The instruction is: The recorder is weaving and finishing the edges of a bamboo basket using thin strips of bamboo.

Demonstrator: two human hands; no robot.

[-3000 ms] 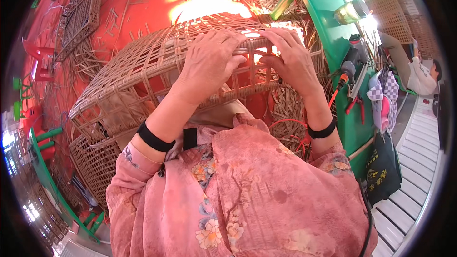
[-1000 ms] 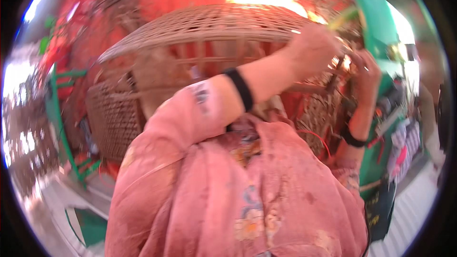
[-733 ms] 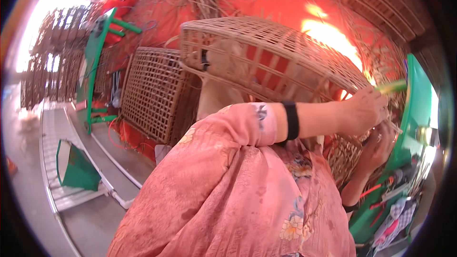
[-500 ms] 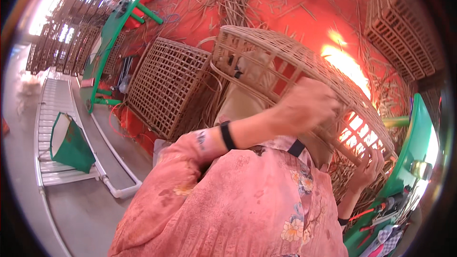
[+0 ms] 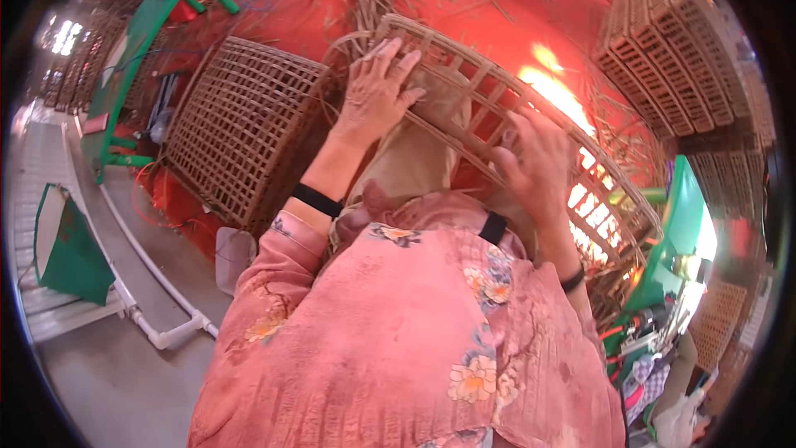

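Note:
A brown woven basket [image 5: 464,137] lies tilted across my knees, its open-slatted side turned up toward me. My left hand [image 5: 377,91] rests on the basket's left end, fingers stretched and a little apart, thumb pointing right. Near the middle of the same side, my right hand [image 5: 539,162] has its fingers curled over the slats; they are slightly blurred. Beneath the basket, part of my light trousers shows through the gaps.
Another lattice basket [image 5: 249,120] stands close on the left. Stacked baskets [image 5: 663,50] rise at the far right. Green benches [image 5: 124,75] [image 5: 676,232] flank me, the right one holding tools. Loose strips litter the red floor [image 5: 489,8]. A white pipe frame [image 5: 170,333] lies left.
My left hand has moved from the basket's middle to its left end. My right hand has gone from the right end to the middle. The basket has tipped, and the view has shifted right.

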